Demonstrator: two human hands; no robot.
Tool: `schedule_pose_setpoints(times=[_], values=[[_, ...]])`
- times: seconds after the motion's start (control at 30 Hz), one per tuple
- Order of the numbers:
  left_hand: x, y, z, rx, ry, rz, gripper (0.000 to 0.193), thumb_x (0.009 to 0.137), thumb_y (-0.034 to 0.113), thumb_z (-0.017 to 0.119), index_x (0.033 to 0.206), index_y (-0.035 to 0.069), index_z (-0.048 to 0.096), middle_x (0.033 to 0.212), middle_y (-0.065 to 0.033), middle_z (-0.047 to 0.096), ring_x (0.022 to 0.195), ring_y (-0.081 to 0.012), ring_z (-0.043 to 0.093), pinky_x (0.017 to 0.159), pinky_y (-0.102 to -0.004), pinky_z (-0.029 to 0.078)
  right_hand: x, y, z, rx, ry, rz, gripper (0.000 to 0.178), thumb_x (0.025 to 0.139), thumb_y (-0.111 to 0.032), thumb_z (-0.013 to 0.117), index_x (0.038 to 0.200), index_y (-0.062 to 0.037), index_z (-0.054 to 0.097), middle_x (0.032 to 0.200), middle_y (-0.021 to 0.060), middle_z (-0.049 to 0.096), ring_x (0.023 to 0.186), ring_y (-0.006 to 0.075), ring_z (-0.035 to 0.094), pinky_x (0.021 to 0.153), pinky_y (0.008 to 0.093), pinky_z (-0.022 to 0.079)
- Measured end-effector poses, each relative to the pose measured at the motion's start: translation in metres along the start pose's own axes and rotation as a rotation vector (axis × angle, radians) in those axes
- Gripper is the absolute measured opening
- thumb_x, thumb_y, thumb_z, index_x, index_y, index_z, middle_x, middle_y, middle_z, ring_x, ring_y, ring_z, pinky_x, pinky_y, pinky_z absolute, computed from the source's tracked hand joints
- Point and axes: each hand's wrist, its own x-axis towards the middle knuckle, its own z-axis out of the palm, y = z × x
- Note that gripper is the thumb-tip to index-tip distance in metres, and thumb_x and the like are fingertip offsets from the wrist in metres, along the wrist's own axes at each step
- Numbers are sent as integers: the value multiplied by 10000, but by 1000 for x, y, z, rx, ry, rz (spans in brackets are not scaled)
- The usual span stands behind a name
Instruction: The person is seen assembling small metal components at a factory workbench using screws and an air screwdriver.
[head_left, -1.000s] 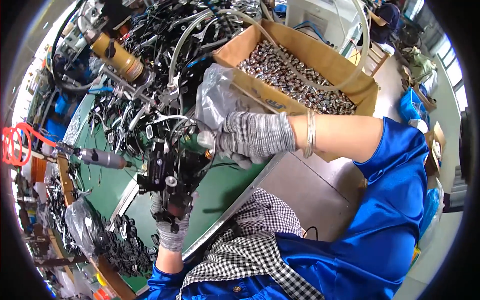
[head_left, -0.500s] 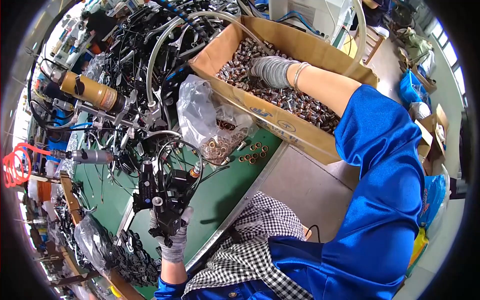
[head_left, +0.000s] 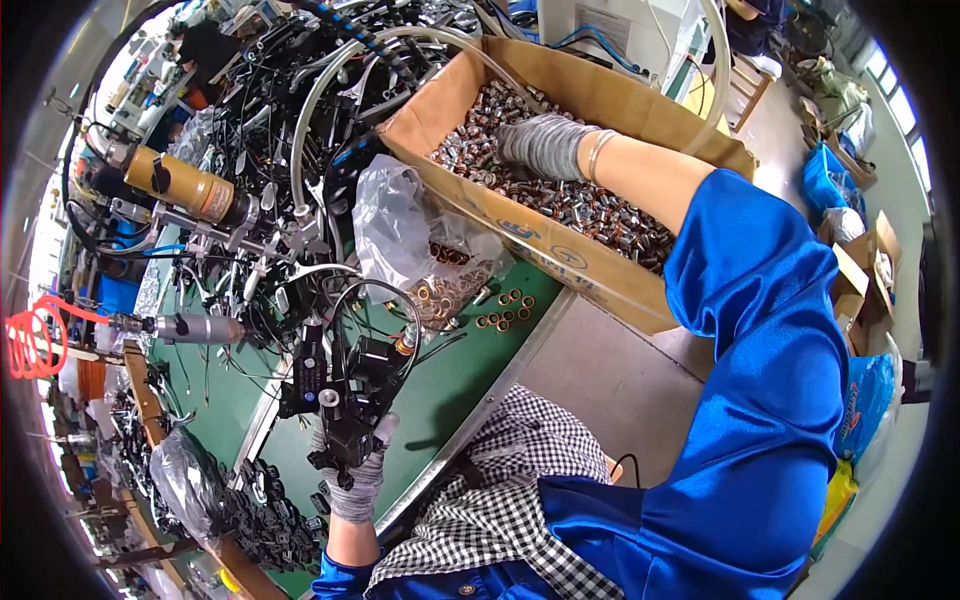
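Note:
My left hand (head_left: 357, 482), in a grey knit glove, is closed around a black brake assembly (head_left: 345, 405) with a looped black hose and a silver lever. A copper-coloured ring shows at the hose's end fitting (head_left: 404, 343). At the upper right, my right hand (head_left: 545, 146), also gloved, reaches down among many small silver metal fittings (head_left: 600, 215) in a cardboard box (head_left: 590, 280). Its fingertips are hidden, so what they hold, if anything, does not show. Several copper-coloured rings (head_left: 507, 310) lie loose on the green bench top, beside an opened clear plastic bag (head_left: 385, 215) of similar rings.
A gold-coloured cylinder tool (head_left: 180, 185) and a grey air tool (head_left: 195, 328) on a red coiled hose (head_left: 40, 335) stand at the left. Black brake parts (head_left: 290, 110) pile up behind. A metal edge strip (head_left: 480, 415) borders the bench near my checkered apron (head_left: 500, 500).
The brake assembly in my left hand has shifted slightly right and toward me. My right hand stays in the box, turned a little among the fittings.

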Motion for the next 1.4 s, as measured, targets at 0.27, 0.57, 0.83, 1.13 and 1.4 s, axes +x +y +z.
schedule_pose_setpoints(times=[0.27,0.57,0.83,1.13,1.4], values=[[-19,-12,-19,-546,42,-219,583,809,34,703,1334,32,449,1266,-83,579,1133,-223,583,964,-349,475,-38,-51,-62,825,378,120,262,766,-192,789,893,-27,630,862,48,638,769,121,592,697,287,503],[-27,-23,-41,10,-13,30,419,936,272,551,1257,8,490,1249,-177,583,1085,-289,632,979,-379,496,-35,-211,-124,908,407,-563,211,831,-87,714,1031,-31,676,935,50,671,865,142,627,778,285,513],[-58,-21,-48,-939,159,-360,424,1000,460,422,1037,58,551,1055,-121,669,1007,-242,663,896,-361,536,-10,-269,-108,773,385,-628,212,811,-38,707,1022,-31,683,928,68,665,876,158,632,798,281,505],[-75,-69,-66,-358,-26,-43,249,963,327,526,955,83,575,959,-57,665,906,-142,643,811,-303,517,-12,-276,-102,867,473,-827,219,780,0,723,993,-29,679,938,71,673,891,166,644,802,293,511],[-71,-72,-74,-353,-104,-118,329,890,378,610,1012,74,578,962,-28,663,918,-124,635,826,-290,512,-26,-263,-110,954,313,-572,225,781,-102,753,984,-36,684,960,73,686,901,185,652,821,295,513]])
